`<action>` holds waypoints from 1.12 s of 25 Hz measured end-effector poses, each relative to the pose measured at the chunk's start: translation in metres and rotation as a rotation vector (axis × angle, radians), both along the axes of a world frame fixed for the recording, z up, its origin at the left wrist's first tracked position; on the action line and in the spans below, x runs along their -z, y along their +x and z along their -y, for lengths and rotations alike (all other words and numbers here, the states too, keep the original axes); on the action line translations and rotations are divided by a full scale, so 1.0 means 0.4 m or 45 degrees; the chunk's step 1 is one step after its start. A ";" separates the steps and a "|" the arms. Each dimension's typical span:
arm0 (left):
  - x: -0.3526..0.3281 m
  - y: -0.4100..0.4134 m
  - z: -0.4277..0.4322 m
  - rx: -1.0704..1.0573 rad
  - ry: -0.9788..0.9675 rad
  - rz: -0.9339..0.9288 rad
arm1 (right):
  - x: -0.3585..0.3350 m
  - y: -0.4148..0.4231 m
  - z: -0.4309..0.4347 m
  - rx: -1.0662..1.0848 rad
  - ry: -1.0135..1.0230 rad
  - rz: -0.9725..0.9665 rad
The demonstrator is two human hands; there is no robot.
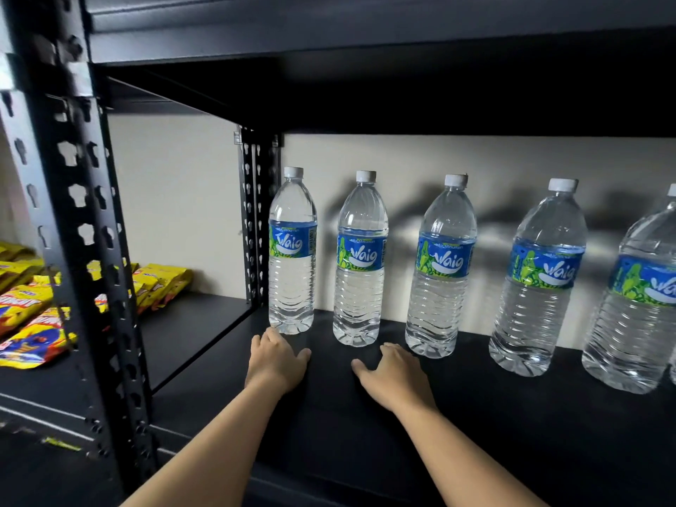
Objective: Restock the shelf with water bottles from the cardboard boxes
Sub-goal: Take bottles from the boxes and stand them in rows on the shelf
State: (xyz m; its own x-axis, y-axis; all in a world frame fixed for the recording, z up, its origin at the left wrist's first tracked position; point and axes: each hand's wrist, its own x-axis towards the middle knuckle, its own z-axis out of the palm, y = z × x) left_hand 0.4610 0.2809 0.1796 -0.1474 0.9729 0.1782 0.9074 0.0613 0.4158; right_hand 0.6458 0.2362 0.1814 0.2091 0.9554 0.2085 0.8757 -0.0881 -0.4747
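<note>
Several clear water bottles with blue "Waig" labels and white caps stand upright in a row along the back of the black shelf [329,415]. The leftmost bottle [292,250] stands by the rear post; others follow to the right [360,258], [442,265], [537,279], and one more bottle [636,298] is cut off at the right edge. My left hand [276,360] rests flat on the shelf just in front of the leftmost bottle, holding nothing. My right hand [393,375] lies flat on the shelf in front of the second and third bottles, empty too. No cardboard box is in view.
A black perforated upright post [84,250] stands at the front left. Beyond it, the neighbouring shelf holds yellow snack packets [33,323]. Another shelf board [365,38] hangs overhead. A beige wall [175,199] is behind.
</note>
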 end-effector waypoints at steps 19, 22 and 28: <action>0.093 -0.246 0.715 -0.045 0.135 0.383 | 0.058 -0.172 0.484 -0.324 0.386 0.037; 0.207 -0.335 0.767 -0.326 -0.045 0.439 | 0.099 -0.256 0.567 -0.467 0.418 -0.155; 0.355 -0.450 0.785 -0.515 -0.267 0.425 | 0.204 -0.404 0.573 -0.723 -0.211 -0.019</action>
